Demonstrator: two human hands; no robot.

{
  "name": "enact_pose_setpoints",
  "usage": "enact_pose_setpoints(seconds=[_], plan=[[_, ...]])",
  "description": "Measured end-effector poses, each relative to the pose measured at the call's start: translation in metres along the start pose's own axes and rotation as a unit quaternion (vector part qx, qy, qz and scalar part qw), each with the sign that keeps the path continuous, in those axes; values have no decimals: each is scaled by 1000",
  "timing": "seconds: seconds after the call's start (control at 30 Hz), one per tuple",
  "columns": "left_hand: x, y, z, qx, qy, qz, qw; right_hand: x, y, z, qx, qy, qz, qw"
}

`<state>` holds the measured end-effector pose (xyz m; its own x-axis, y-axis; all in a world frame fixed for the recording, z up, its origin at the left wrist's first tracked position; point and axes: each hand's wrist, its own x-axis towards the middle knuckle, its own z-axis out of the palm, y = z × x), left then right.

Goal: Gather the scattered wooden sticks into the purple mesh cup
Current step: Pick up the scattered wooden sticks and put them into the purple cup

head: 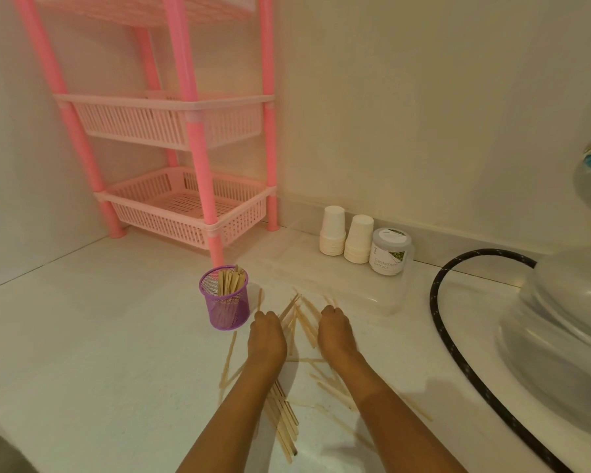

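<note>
Sticks (302, 322) lie scattered on worktop (99, 353) just right of purple mesh cup (225, 298) and nearer the camera; some already stand upright in cup. Left hand (266, 337) & right hand (335, 332) rest knuckles-up on the pile, fingers curled under; can't tell what they're pinching. Pink rack (185, 199) behind cup.

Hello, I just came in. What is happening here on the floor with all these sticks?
A person is collecting wooden sticks into a purple cup. The cup stands upright and already holds a bunch of sticks. Many more still lie scattered on the white surface. The left hand and the right hand are both down on the pile, knuckles up, just right of the cup. Whether either hand has gripped any sticks cannot be seen.
</note>
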<state>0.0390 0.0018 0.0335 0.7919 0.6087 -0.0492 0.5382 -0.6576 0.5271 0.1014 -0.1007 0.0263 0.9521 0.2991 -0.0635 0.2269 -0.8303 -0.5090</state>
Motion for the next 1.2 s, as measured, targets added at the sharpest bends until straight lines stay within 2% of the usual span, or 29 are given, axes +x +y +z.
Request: enact_pose_setpoints(seconds=[0.1,0.17,0.27,0.57,0.63,0.73,0.87,1.03,1.2], plan=[[2,-1,-1,-44,20,15,999,1,1,-5,76,-14,44,996],[5,0,-1,-115,26,17,993,0,2,-8,136,-7,49,989],[10,3,-3,-194,38,26,980,-2,5,-10,172,30,23,984],[14,8,-9,-265,94,128,951,-7,1,-16,261,105,-70,957],[14,6,-8,-308,99,140,936,-10,-1,-17,299,124,-93,942],[9,3,-4,-404,96,174,893,-19,0,-15,345,142,-124,919],[3,-7,9,-460,105,176,864,-31,16,0,341,125,-145,920],[-1,-13,19,-463,102,169,864,-36,33,14,290,94,-139,942],[-3,-10,17,-458,109,179,864,-35,28,7,312,138,-154,927]])
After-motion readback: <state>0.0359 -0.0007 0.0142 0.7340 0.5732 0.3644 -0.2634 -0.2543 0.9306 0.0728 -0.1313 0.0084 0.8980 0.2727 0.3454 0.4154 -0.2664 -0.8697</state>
